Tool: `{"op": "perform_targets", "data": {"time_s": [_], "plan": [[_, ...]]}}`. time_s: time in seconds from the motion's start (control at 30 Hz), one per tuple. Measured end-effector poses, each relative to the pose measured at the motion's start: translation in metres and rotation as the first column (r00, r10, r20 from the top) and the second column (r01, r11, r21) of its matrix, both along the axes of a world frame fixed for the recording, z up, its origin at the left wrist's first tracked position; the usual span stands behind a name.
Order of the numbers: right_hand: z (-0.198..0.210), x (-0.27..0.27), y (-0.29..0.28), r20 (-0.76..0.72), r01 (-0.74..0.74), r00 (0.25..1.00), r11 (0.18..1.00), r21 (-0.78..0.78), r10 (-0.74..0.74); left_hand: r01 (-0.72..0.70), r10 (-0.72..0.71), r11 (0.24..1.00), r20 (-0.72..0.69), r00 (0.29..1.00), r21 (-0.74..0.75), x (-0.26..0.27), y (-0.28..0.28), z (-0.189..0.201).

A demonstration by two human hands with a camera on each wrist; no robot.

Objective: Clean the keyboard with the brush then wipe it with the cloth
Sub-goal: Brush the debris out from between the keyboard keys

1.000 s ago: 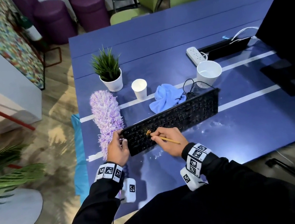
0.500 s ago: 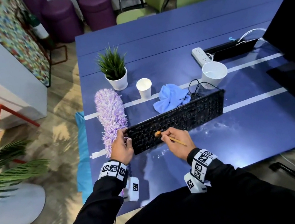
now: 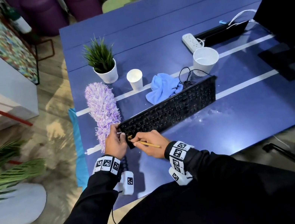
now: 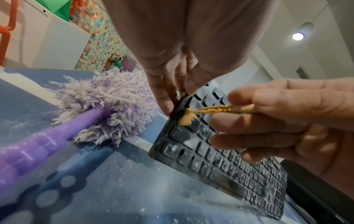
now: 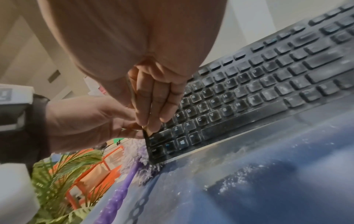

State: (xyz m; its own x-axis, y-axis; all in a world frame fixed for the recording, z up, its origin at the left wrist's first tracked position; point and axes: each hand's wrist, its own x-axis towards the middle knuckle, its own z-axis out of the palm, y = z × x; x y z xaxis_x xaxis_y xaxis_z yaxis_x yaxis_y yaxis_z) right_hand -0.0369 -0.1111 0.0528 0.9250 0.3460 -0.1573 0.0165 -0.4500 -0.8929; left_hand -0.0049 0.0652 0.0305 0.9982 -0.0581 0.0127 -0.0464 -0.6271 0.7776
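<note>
A dusty black keyboard (image 3: 171,108) (image 4: 226,163) (image 5: 258,91) stands tilted on its front edge on the blue table (image 3: 243,124). My left hand (image 3: 115,142) (image 4: 172,91) grips its left end. My right hand (image 3: 148,141) (image 4: 277,124) pinches a thin yellow brush (image 3: 148,144) (image 4: 216,109), and the bristles (image 4: 188,118) press on the keys at the keyboard's left end. A crumpled light blue cloth (image 3: 162,87) lies behind the keyboard, touched by neither hand.
A purple fluffy duster (image 3: 103,109) (image 4: 107,103) lies left of the keyboard. Behind stand a potted plant (image 3: 103,64), a paper cup (image 3: 135,79) and a white tub (image 3: 205,60). A power strip (image 3: 192,41) and a monitor (image 3: 286,8) sit right. White dust (image 3: 212,114) speckles the table.
My right hand has carried the brush leftward along the keys, from nearer the middle to the keyboard's left end, close to my left hand. The left hand keeps its hold.
</note>
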Motion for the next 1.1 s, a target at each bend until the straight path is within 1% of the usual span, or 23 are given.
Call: {"op": "perform_targets", "data": {"time_s": [0.07, 0.13, 0.23, 0.27, 0.3, 0.33, 0.4, 0.47, 0.5, 0.63, 0.67, 0.8, 0.87, 1.0, 1.1], "plan": [[-0.004, -0.002, -0.012, -0.003, 0.048, 0.999, 0.999, -0.015, -0.049, 0.006, -0.006, 1.000, -0.001, 1.000, 0.001, -0.001, 0.001, 0.000], [-0.015, -0.003, -0.040, -0.007, 0.148, 0.989, 0.987, -0.054, -0.149, 0.004, -0.004, 1.000, -0.014, 1.000, 0.015, -0.001, 0.001, 0.001], [-0.030, -0.003, -0.085, -0.023, 0.368, 0.928, 0.924, -0.101, -0.372, 0.010, -0.010, 0.999, -0.007, 1.000, 0.034, -0.001, 0.000, 0.003], [-0.032, -0.004, -0.091, -0.012, 0.401, 0.914, 0.909, -0.111, -0.405, 0.009, -0.009, 0.999, -0.004, 1.000, 0.034, -0.002, -0.001, 0.005], [-0.031, -0.004, -0.092, 0.004, 0.395, 0.918, 0.912, -0.114, -0.397, 0.007, -0.007, 0.999, -0.005, 1.000, 0.033, -0.002, -0.002, 0.006], [-0.028, -0.004, -0.085, 0.011, 0.354, 0.935, 0.929, -0.113, -0.355, 0.005, -0.005, 0.999, -0.005, 1.000, 0.032, -0.003, -0.003, 0.007], [-0.022, -0.003, -0.063, -0.006, 0.233, 0.972, 0.970, -0.065, -0.234, -0.002, 0.002, 1.000, -0.009, 1.000, 0.027, -0.003, -0.003, 0.010], [-0.021, 0.002, -0.046, -0.004, 0.145, 0.989, 0.988, -0.049, -0.146, -0.008, 0.008, 1.000, -0.003, 1.000, 0.026, -0.002, -0.002, 0.009], [-0.019, 0.004, -0.044, 0.008, 0.137, 0.991, 0.988, -0.065, -0.137, -0.011, 0.011, 0.999, -0.005, 1.000, 0.031, -0.002, -0.001, 0.009], [-0.015, 0.012, -0.067, 0.025, 0.238, 0.971, 0.968, -0.082, -0.237, -0.041, 0.041, 0.999, -0.023, 0.999, 0.029, 0.002, -0.002, 0.009], [-0.015, 0.012, -0.070, 0.036, 0.223, 0.975, 0.971, -0.087, -0.221, -0.053, 0.053, 0.998, -0.027, 0.998, 0.030, 0.002, -0.004, 0.010], [-0.006, 0.008, -0.047, 0.009, 0.011, 1.000, 0.995, -0.103, -0.010, -0.067, 0.068, 0.998, -0.037, 0.997, 0.002, 0.004, -0.010, 0.010], [-0.004, 0.006, -0.035, 0.003, -0.031, 1.000, 0.992, -0.120, 0.031, -0.072, 0.072, 0.997, -0.037, 0.997, -0.001, 0.004, -0.009, 0.009], [-0.005, 0.003, -0.036, -0.018, -0.066, 0.998, 0.985, -0.157, 0.063, -0.085, 0.085, 0.996, -0.023, 0.996, 0.021, 0.005, -0.008, 0.007], [-0.002, 0.003, -0.062, -0.035, 0.043, 0.998, 0.982, -0.182, -0.051, -0.079, 0.080, 0.996, -0.024, 0.996, 0.031, 0.007, -0.008, 0.007]]}}
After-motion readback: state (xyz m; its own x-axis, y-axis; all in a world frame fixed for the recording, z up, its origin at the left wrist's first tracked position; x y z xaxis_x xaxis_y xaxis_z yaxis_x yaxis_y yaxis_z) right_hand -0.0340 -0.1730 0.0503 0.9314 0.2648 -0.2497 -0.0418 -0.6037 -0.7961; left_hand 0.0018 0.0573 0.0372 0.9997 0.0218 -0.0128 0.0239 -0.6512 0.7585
